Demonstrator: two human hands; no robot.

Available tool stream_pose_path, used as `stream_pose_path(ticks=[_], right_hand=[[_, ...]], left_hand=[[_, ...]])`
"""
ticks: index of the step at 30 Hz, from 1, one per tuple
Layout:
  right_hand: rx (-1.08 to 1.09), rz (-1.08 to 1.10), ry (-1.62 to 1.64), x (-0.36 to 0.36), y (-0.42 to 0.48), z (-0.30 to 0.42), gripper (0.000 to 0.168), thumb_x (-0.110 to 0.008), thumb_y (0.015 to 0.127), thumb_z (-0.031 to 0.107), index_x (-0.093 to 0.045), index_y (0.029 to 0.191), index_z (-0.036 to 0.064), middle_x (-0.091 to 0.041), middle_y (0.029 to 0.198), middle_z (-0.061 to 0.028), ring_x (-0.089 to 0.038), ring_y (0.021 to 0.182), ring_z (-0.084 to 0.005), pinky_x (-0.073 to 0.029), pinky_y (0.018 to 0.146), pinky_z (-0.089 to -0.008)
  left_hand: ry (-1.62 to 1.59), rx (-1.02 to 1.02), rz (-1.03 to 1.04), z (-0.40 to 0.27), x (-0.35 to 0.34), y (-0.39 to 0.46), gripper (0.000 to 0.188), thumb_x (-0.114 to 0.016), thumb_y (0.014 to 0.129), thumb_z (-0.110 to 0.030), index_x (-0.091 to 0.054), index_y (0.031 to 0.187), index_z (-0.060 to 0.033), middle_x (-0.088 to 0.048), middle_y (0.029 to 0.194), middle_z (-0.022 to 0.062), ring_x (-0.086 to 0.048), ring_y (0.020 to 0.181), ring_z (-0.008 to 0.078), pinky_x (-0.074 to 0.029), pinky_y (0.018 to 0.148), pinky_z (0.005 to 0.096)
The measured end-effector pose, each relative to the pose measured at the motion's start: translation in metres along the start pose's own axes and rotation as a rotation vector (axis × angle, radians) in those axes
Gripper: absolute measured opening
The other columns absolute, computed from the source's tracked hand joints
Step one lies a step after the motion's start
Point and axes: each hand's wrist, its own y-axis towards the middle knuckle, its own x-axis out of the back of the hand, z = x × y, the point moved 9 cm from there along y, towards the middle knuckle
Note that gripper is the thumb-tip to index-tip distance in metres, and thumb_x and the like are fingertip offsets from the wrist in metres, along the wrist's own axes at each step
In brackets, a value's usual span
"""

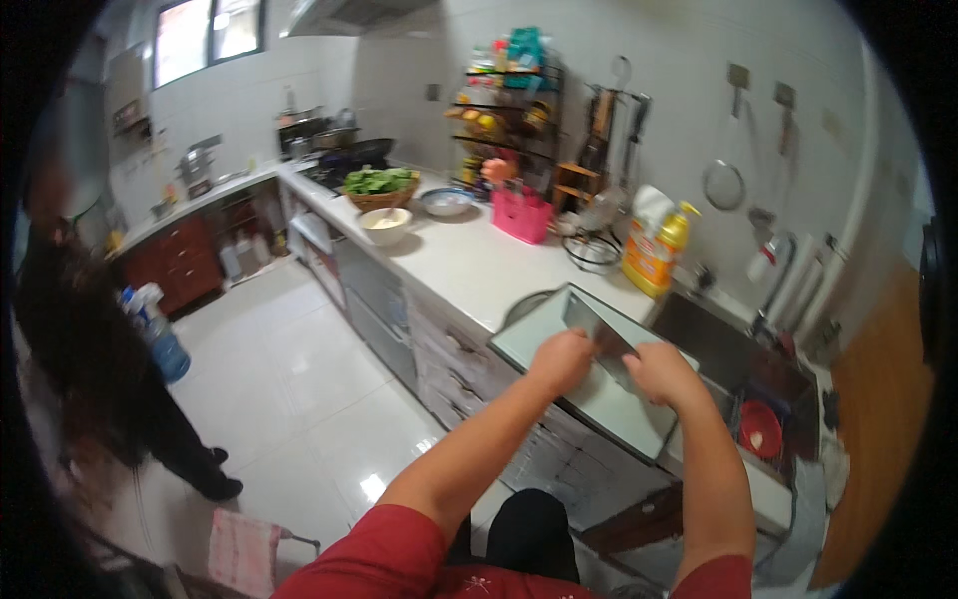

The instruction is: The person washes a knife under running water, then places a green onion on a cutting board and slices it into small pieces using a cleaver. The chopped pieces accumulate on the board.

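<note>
Both my hands are at a wide metal blade, probably a cleaver [603,334], over a pale green cutting board [524,337] with a dark rim. My left hand [563,362] is closed at the blade's near left side. My right hand [661,374] grips the right end, its thumb along the metal; the handle is hidden. Blur leaves unclear how the left fingers meet the blade. Small pale bits may lie on the board under the blade, but they are too blurred to name.
Right of the board is a steel sink [711,337] with a red bowl [760,428]. Behind stand a yellow detergent bottle [653,251], a wire rack [591,251] and a pink basket [520,213]. Farther left are a white bowl [386,227] and leafy greens [376,180]. A person [90,337] stands at left.
</note>
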Motion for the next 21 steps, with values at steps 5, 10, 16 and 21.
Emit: stream_pose_path(ticks=[5,10,16,21], right_hand=[[0.053,-0.088,0.003,0.007,0.003,0.003,0.039,-0.054,0.099,0.034,-0.070,0.101,-0.001,-0.070,0.102,-0.0240,-0.066,0.098,-0.0426,-0.052,0.086,-0.0505],[0.020,-0.043,-0.018,0.013,-0.012,0.010,0.036,-0.053,0.100,0.034,-0.070,0.105,0.003,-0.071,0.104,-0.0200,-0.067,0.100,-0.0390,-0.053,0.087,-0.0480],[0.012,-0.017,-0.026,0.009,-0.016,0.013,0.035,-0.053,0.101,0.032,-0.070,0.105,0.002,-0.071,0.104,-0.0195,-0.067,0.100,-0.0386,-0.054,0.086,-0.0481],[0.001,0.027,-0.004,-0.004,-0.004,0.015,0.036,-0.053,0.100,0.033,-0.070,0.104,0.001,-0.071,0.103,-0.0205,-0.067,0.100,-0.0402,-0.053,0.086,-0.0493]], left_hand=[[-0.047,0.014,-0.031,-0.006,0.017,-0.007,0.008,-0.064,0.080,-0.010,-0.070,0.078,-0.0055,-0.065,0.089,0.0141,-0.065,0.083,0.0363,-0.054,0.074,0.0463],[-0.040,-0.026,-0.045,-0.011,0.018,-0.003,0.007,-0.068,0.078,-0.011,-0.072,0.081,-0.0060,-0.066,0.086,0.0122,-0.066,0.079,0.0346,-0.054,0.071,0.0439],[-0.033,-0.043,-0.041,-0.014,0.018,-0.002,0.005,-0.069,0.078,-0.010,-0.070,0.081,-0.0064,-0.065,0.086,0.0122,-0.065,0.079,0.0346,-0.053,0.070,0.0439],[-0.016,-0.026,-0.008,-0.001,0.006,-0.005,0.006,-0.066,0.081,-0.012,-0.067,0.081,-0.0060,-0.065,0.088,0.0141,-0.065,0.084,0.0361,-0.053,0.073,0.0468]])
